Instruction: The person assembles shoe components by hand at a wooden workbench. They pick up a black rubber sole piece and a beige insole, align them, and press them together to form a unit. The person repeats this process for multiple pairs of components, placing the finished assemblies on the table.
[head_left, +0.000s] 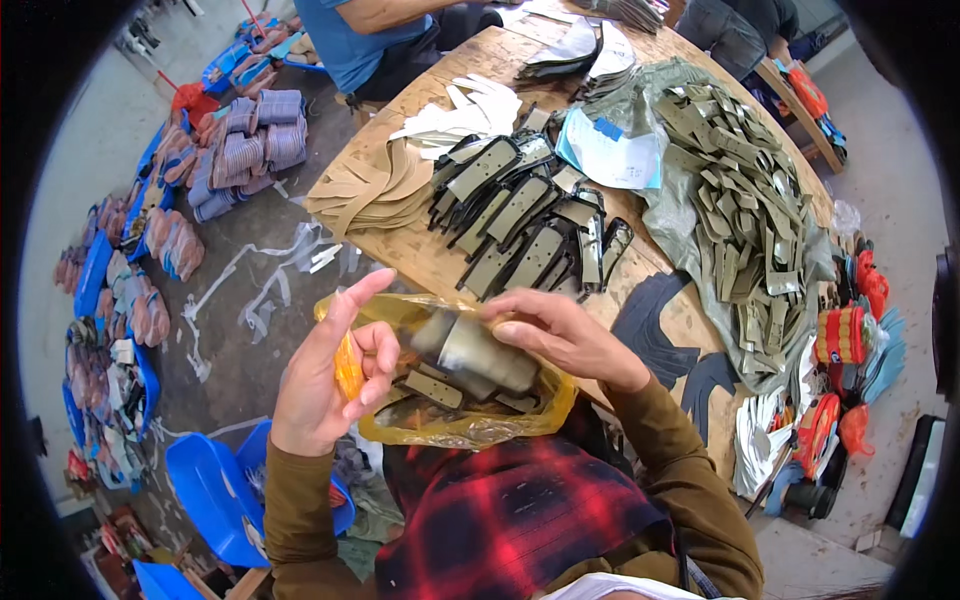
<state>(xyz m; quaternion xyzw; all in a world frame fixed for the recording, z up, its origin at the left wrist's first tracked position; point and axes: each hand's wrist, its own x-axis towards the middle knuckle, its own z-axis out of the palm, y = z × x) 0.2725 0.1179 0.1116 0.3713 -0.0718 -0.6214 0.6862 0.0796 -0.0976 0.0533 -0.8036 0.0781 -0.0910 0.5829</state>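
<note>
Head view, looking down: we see our left hand (325, 385) at lower centre-left of the frame, fingers (352, 300) spread and lifted, the thumb and curled lower fingers pinching the orange-yellow edge of a clear yellow plastic bag (470, 425) that rests on our lap. Our right hand (560, 335) comes in from the right at centre frame, its fingers closed over a rolled bundle of olive strap pieces (480, 352) that sits inside the mouth of the bag. More flat olive pieces with small holes (432, 388) lie in the bag beneath the bundle.

Just above the hands, in the middle of the frame, the wooden counter (420, 255) carries fanned rows of dark-edged olive strap parts (525, 225). To their left lies a stack of tan curved cutouts (375, 190), and above those a spread of white cutouts (460, 115). At upper right a heap of loose olive pieces (745, 210) lies on a grey-green sheet, with a pale blue bag (610, 150) beside it.

On the floor at upper left sit bundles of striped shoe parts (250, 145). A blue plastic bin (215, 495) stands at lower left. At the top of the frame a person in a blue shirt (350, 35) sits at the counter's far edge.
</note>
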